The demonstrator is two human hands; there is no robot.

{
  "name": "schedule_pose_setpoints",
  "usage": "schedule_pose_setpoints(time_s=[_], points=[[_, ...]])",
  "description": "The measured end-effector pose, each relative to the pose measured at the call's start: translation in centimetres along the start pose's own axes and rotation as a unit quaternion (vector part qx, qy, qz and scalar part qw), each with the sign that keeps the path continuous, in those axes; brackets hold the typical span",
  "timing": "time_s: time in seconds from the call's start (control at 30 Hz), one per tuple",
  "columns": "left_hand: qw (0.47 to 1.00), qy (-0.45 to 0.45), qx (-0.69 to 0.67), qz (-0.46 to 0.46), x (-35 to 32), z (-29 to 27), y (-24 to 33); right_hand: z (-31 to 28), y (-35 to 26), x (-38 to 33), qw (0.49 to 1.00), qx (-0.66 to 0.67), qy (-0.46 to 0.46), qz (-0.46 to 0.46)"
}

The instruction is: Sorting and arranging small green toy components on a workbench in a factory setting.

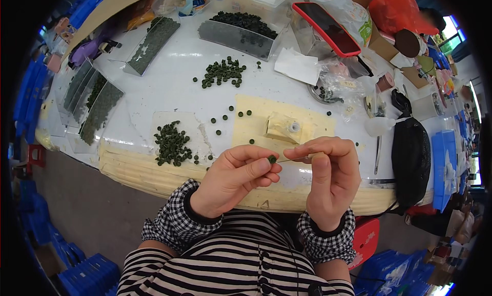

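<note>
My left hand pinches a small dark green bead between thumb and fingertips, just above the near edge of the white table. My right hand holds a thin needle-like tool whose tip points at the bead. Left of my hands lies a heap of the same green beads. A second loose heap sits farther back, and single beads are scattered between them. A small cream block with a round socket rests on a yellow patch just behind my hands.
Clear trays of green beads stand at the back and more trays at the left. A red phone, plastic bags, a black pouch and tweezers lie at the right. Blue crates line the floor.
</note>
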State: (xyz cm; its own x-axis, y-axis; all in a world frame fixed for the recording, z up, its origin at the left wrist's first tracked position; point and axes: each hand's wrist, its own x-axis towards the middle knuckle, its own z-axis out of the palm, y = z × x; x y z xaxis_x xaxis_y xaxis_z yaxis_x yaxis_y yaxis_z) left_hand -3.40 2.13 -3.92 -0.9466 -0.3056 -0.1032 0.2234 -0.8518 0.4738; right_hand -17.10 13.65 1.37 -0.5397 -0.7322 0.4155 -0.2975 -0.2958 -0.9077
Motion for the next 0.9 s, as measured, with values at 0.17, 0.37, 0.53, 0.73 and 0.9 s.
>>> schedule_pose_setpoints(time_s=[0.17,0.37,0.53,0.73,0.9], points=[[1.0,0.004,0.004,0.003,0.04,-0.02,-0.13,0.27,0.11,0.04,1.0,-0.013,-0.008,0.003],[1.0,0.004,0.009,0.003,0.03,-0.09,-0.18,0.1,0.74,-0.15,1.0,0.001,-0.002,-0.018],[1.0,0.008,0.005,0.0,0.01,-0.1,-0.19,0.26,0.76,-0.14,1.0,0.003,0.001,-0.024],[1.0,0.011,0.004,0.001,-0.09,-0.14,-0.16,0.32,0.88,-0.24,1.0,-0.007,-0.003,-0.031],[0.992,0.04,0.112,0.043,-0.29,0.58,0.26,-0.01,0.66,0.14,0.995,0.042,0.092,-0.02]])
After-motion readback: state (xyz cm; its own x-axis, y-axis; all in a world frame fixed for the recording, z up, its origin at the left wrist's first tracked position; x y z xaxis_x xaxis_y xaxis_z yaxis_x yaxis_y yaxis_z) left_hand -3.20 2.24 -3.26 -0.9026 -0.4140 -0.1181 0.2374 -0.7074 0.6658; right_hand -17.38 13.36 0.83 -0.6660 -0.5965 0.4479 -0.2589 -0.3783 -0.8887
